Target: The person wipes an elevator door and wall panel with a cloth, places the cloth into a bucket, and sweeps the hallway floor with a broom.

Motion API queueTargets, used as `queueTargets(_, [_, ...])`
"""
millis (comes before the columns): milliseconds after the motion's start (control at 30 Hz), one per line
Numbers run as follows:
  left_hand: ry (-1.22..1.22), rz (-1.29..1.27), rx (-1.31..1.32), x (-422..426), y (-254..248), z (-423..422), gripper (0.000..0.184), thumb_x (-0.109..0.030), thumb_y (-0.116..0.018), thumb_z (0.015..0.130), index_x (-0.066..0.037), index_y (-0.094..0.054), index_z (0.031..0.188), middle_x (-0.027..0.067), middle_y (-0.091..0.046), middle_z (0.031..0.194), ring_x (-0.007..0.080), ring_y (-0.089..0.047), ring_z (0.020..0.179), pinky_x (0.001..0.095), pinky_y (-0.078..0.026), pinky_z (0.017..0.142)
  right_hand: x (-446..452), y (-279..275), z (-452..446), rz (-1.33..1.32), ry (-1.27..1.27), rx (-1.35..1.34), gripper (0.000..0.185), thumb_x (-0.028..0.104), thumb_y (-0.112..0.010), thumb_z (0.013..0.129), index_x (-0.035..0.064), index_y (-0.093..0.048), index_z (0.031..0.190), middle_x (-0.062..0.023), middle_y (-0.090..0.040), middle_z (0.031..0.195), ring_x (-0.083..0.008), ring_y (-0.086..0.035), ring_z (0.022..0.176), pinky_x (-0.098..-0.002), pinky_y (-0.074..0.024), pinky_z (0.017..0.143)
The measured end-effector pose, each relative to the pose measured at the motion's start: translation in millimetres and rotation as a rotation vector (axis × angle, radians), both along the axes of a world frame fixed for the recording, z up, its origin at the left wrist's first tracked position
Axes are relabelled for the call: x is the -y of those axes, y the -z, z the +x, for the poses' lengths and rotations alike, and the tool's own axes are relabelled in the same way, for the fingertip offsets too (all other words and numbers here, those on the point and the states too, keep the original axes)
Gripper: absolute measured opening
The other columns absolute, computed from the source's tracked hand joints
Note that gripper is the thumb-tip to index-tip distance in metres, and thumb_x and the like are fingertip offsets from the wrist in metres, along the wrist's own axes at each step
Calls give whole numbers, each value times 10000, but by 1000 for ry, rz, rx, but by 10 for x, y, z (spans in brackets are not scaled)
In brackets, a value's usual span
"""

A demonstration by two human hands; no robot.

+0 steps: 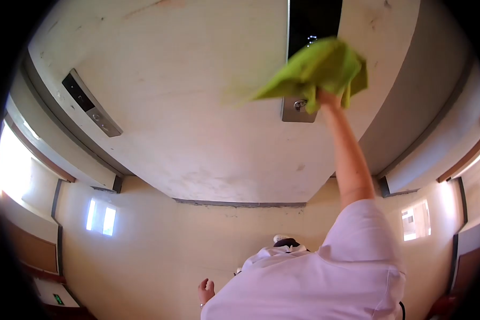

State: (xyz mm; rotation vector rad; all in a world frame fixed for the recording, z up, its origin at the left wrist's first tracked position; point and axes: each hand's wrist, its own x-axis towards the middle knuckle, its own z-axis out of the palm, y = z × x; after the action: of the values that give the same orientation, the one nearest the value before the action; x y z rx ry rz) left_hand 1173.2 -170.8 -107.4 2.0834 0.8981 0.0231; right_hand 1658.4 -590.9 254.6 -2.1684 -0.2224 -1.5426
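A yellow-green cloth (325, 66), partly blurred, lies over part of a dark elevator panel (313, 18) on the wall. My right hand (327, 98) is raised at the panel and closed on this cloth, which hides most of the fingers. Below the cloth, the panel's metal lower end shows a round button. Down at my left side hangs my left hand (206, 291), with its fingers a little curled and apart and nothing in them.
A second elevator panel (92, 102) is mounted on the wall at the left. Grey door recesses flank the wall on both sides. Bright windows shine at the far left and right, above a pale floor (144, 256).
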Motion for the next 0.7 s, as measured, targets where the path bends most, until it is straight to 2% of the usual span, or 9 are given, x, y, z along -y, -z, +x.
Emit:
queueTargets(33, [42, 43, -73, -147, 2, -140, 360, -279, -575, 716, -41, -540, 984, 161, -543, 943, 266, -510, 876, 351, -414, 745, 9, 384, -34, 129, 1, -204, 312, 286, -472, 751, 30, -537, 917, -127, -554, 910, -258, -517, 839, -369, -401, 712])
queueTargets(67, [86, 86, -145, -278, 24, -239, 375, -282, -581, 711, -38, -538, 992, 164, -548, 941, 255, -523, 856, 347, -424, 727, 309, 1344, 576, 308, 3, -488, 291, 279, -469, 762, 44, -515, 929, -142, -536, 913, -272, -497, 867, -365, -398, 728])
queueTargets(200, [41, -49, -235, -794, 399, -579, 410, -287, -589, 698, -16, -535, 1001, 181, -561, 918, 246, -540, 824, 342, -432, 709, -176, 1719, -304, 215, 202, -320, 337, 249, -455, 751, 10, -475, 989, -172, -538, 911, -326, -499, 821, -380, -401, 712])
queueTargets(333, [96, -96, -226, -1142, 557, -690, 418, -280, -589, 690, 6, -537, 990, 192, -566, 900, 249, -547, 820, 338, -434, 715, -511, 1686, -784, 298, 104, -348, 292, 197, -432, 792, 21, -445, 1025, -176, -496, 981, -335, -451, 915, -375, -362, 779])
queueTargets(400, [91, -125, -200, -1233, 717, -594, 420, -278, -589, 688, 12, -537, 987, 195, -567, 896, 249, -549, 819, 337, -434, 716, -724, 1460, -927, 151, 32, -240, 348, 141, -456, 788, 35, -393, 1113, -151, -417, 1122, -307, -376, 1051, -366, -315, 864])
queueTargets(467, [25, -128, -77, -1351, 865, -513, 391, -266, -593, 690, 0, -546, 972, 198, -553, 916, 268, -542, 833, 337, -434, 724, -1014, 1165, -997, 198, -33, -113, 321, 121, -452, 787, 21, -411, 1090, -151, -437, 1093, -307, -393, 1024, -367, -327, 846])
queueTargets(500, [-6, -138, -64, -1322, 788, -466, 391, -266, -593, 690, 0, -546, 972, 198, -553, 916, 268, -542, 833, 337, -434, 724, -1186, 1036, -983, 259, -93, 3, 296, 102, -448, 786, 8, -429, 1066, -150, -458, 1064, -307, -410, 997, -367, -339, 828])
queueTargets(600, [66, -37, -80, -1090, -91, -114, 360, -265, -592, 694, -24, -555, 959, 199, -536, 928, 295, -520, 863, 348, -426, 744, -1613, 838, -896, 185, -240, 1, 251, 94, -421, 799, -10, -454, 1025, -164, -486, 983, -321, -431, 923, -370, -333, 822])
queueTargets(700, [70, -40, -33, -1055, -233, -93, 347, -287, -591, 697, -63, -562, 960, 197, -527, 938, 315, -475, 926, 364, -394, 798, -2135, 958, -562, -26, -261, -88, 239, 92, -422, 796, -11, -469, 1006, -154, -500, 948, -318, -453, 879, -373, -356, 787])
